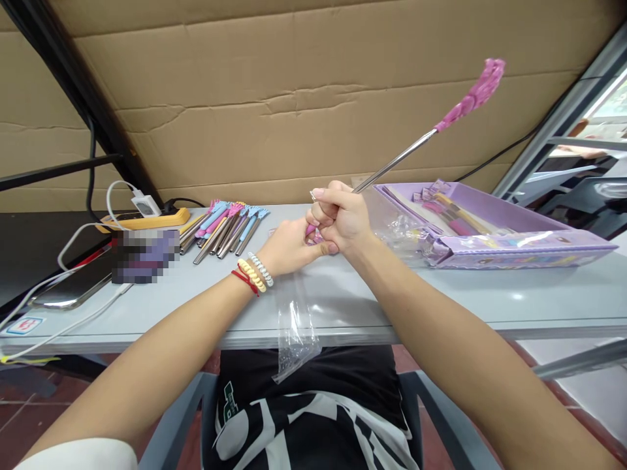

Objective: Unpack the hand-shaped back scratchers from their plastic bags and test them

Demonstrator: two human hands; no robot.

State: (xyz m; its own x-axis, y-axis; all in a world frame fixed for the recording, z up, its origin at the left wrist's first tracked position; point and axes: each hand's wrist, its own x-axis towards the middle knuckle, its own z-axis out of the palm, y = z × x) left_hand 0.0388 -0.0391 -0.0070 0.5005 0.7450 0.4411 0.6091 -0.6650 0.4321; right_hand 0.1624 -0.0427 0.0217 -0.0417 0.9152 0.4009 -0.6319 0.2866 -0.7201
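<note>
A back scratcher with a pink claw-shaped head [477,94] and a thin metal rod [396,160] slants up to the right. Its rod passes through the closed fingers of my right hand [349,219]. My left hand [289,247] meets the right one, its fingers closed at the scratcher's magenta lower end, which is mostly hidden. Below my left hand a clear plastic bag [296,326] hangs over the table edge; whether those fingers also pinch it, I cannot tell. To the left lies a pile of back scratchers [225,225] with pink, blue, purple and yellow parts.
An open purple box [519,251] on the right holds several packed items, with clear plastic wrapping [404,232] beside it. Phone [73,281], white cables and a yellow power strip [147,220] lie left on the grey table [455,297]. Cardboard [294,98] stands behind.
</note>
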